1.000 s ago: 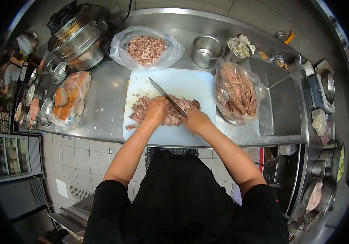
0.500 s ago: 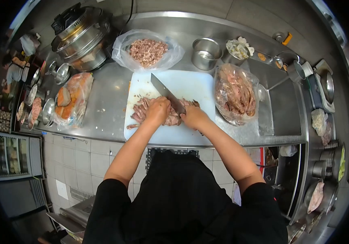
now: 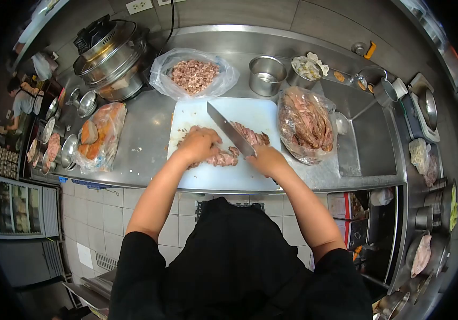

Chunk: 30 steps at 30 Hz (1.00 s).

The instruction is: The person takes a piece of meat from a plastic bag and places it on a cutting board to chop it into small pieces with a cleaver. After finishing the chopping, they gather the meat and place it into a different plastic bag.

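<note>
My right hand (image 3: 268, 160) is closed around the handle of a wide-bladed kitchen knife (image 3: 228, 128), its blade slanting up and left above the white cutting board (image 3: 186, 178). Strips of cooked meat (image 3: 251, 134) lie beside the blade, and a cut row of meat pieces (image 3: 222, 158) is on its left side. My left hand (image 3: 199, 145) is over the left part of the meat, fingers curled down around it and slightly blurred. The palm hides most of the meat under it.
Behind the board stand a plastic bag of diced meat (image 3: 194, 76) and a steel pot (image 3: 267, 76). A bag of large meat pieces (image 3: 307, 125) is to the right, near the sink (image 3: 370, 138). Another bagged meat (image 3: 101, 136) lies left. Far left, a person (image 3: 23, 101) stands.
My left hand has moved left, away from the blade, with meat under it. The knife has shifted slightly right, and a gap has opened in the pile of meat.
</note>
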{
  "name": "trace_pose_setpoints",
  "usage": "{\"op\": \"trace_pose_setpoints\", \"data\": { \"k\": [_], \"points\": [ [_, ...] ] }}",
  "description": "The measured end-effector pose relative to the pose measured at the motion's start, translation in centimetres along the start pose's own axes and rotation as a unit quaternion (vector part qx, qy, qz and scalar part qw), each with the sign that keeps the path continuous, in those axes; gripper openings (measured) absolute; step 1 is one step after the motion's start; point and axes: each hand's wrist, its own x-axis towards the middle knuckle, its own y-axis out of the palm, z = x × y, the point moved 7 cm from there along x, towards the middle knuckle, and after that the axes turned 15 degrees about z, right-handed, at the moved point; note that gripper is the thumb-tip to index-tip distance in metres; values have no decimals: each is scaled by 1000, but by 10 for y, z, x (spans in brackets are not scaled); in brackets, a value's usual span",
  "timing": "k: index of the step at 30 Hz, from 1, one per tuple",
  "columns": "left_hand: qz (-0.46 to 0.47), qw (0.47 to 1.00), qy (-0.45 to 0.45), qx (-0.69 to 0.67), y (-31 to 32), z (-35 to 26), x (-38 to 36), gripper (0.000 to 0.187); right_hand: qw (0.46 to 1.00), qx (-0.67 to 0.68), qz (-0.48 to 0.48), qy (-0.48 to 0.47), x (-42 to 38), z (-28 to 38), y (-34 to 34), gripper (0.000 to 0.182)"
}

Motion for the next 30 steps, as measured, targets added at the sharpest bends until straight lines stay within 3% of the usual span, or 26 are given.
{"op": "trace_pose_setpoints", "data": {
  "k": [4,10,20,22,26,28,30],
  "points": [
    [-31,997,29,62,20,-27,-21,36,995,53,68,49,-6,-7,7,34],
    [-123,990,64,37,21,-28,-39,39,989,103,36,101,-7,-35,18,37],
    [-147,983,92,66,23,-40,-58,24,993,78,12,85,-3,-36,25,35],
    [-194,974,117,4,16,-40,-59,20,994,72,8,86,-3,-34,24,34],
    [-164,978,66,-107,-1,-29,-44,16,993,77,11,85,-7,-31,22,35],
    [-195,931,19,-308,-17,-16,-37,15,994,76,5,81,-11,-27,18,35],
    [-232,912,29,-336,-28,1,-30,16,994,72,-3,87,-16,-23,20,36]
  ]
}}
